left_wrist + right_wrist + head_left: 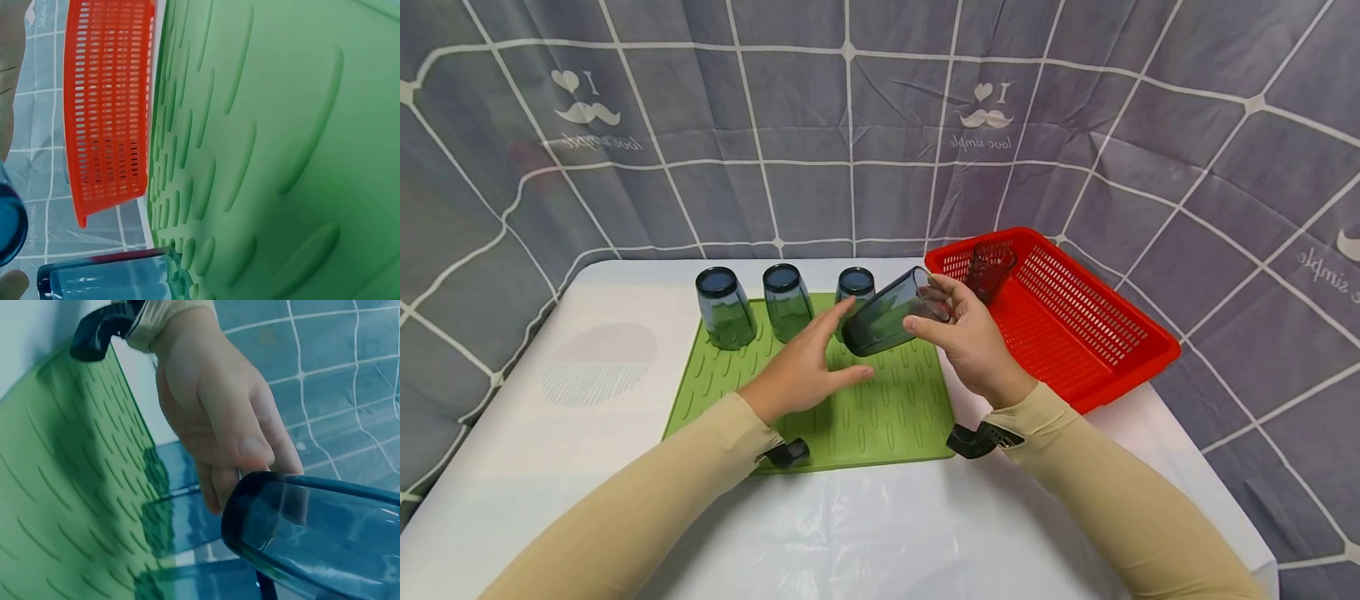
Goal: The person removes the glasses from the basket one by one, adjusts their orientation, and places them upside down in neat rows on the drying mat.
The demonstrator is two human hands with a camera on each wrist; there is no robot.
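My right hand (973, 337) grips a tinted drinking glass (883, 321) near its rim, thumb on the near side. The glass is tilted above the mat, its thick base pointing down and left. My left hand (805, 367) is beside that base with its fingers extended and thumb apart; in the right wrist view its fingertips are right at the edge of the glass base. Behind, an upside-down glass (855, 283) is partly hidden by the held glass and left fingers. Two more inverted glasses, the middle one (787, 304) and the left one (726, 308), stand on the green mat (887, 425).
A red perforated basket (1075, 375) sits at the right, with another glass (990, 267) leaning in its far left corner. The mat lies on a white-covered table (865, 533). A grey checked curtain (805, 108) hangs behind and along both sides.
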